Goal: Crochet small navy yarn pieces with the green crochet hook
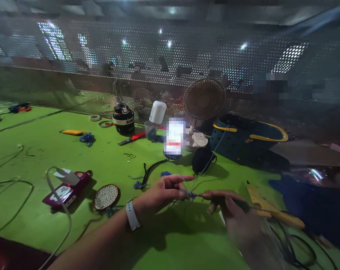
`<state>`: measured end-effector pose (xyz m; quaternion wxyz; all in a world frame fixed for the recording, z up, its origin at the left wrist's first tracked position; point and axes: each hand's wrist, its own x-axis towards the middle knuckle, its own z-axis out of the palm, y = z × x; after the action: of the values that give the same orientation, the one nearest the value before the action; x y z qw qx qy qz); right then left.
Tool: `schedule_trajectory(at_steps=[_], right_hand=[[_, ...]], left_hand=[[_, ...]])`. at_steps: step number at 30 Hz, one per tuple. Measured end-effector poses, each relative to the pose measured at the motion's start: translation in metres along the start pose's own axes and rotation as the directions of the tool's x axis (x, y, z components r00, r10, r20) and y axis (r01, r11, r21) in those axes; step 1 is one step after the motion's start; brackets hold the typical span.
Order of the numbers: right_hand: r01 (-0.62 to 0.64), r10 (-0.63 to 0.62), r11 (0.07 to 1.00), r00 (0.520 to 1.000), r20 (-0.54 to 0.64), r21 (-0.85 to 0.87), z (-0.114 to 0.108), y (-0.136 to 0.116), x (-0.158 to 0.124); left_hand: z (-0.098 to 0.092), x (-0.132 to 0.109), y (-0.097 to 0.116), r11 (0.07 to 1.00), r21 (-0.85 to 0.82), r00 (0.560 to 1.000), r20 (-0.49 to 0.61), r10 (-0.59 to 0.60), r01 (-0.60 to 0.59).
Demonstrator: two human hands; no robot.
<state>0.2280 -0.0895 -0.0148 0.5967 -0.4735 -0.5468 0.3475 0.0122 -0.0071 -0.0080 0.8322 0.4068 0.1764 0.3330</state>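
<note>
Blue yarn (191, 195) is held taut between both hands above the green surface (108, 157). Left hand (161, 192): thumb and middle fingers pinch the yarn at its knot, and the index fingers (183, 177) point to 3 o'clock. Right hand (237, 217): fingers closed on the yarn from the 3 o'clock side; blur hides finer detail. One strand rises toward 1 o'clock, past a dark ball (202, 159), to the blue basket (243, 144). A desk fan (203, 101) stands at 12 o'clock. A perforated disc (106, 196) lies at 9 o'clock of the left hand.
</note>
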Motion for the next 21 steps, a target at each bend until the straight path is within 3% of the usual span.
schedule_trajectory(at_steps=[4, 6, 7, 9, 11, 13, 18, 21], right_hand=[[-0.293, 0.314, 0.896, 0.949, -0.009, 0.333, 0.01, 0.002, 0.003], [-0.301, 0.316, 0.905, 0.949, -0.001, 0.302, 0.013, 0.004, 0.003], [-0.249, 0.251, 0.943, 0.968, 0.018, 0.22, 0.014, 0.005, 0.003], [-0.013, 0.014, 1.0, 0.995, 0.099, -0.012, 0.014, 0.005, 0.004], [0.267, -0.224, 0.945, 0.949, 0.223, -0.187, 0.012, 0.004, 0.006], [0.411, -0.334, 0.879, 0.892, 0.306, -0.239, 0.009, 0.002, 0.007], [0.313, -0.207, 0.885, 0.928, 0.309, -0.346, 0.005, 0.004, 0.003], [0.409, -0.31, 0.865, 0.891, 0.331, -0.292, 0.008, 0.006, 0.003]], left_hand=[[0.004, -0.001, 0.0, 0.995, 0.102, 1.0, -0.017, 0.016, -0.014], [0.007, -0.002, 0.0, 0.989, 0.146, 0.999, -0.019, 0.026, -0.023], [0.008, -0.002, -0.001, 0.987, 0.161, 0.999, -0.023, 0.034, -0.03], [0.01, -0.003, -0.001, 0.983, 0.18, 0.998, -0.036, 0.055, -0.047], [0.012, -0.005, -0.001, 0.981, 0.187, 0.998, -0.031, 0.053, -0.046], [0.013, -0.005, 0.001, 0.981, 0.193, 1.0, -0.008, 0.03, -0.028], [0.016, -0.006, 0.006, 0.978, 0.202, 0.996, -0.05, 0.071, -0.06], [0.015, -0.005, 0.002, 0.984, 0.169, 0.993, -0.093, 0.072, -0.056]])
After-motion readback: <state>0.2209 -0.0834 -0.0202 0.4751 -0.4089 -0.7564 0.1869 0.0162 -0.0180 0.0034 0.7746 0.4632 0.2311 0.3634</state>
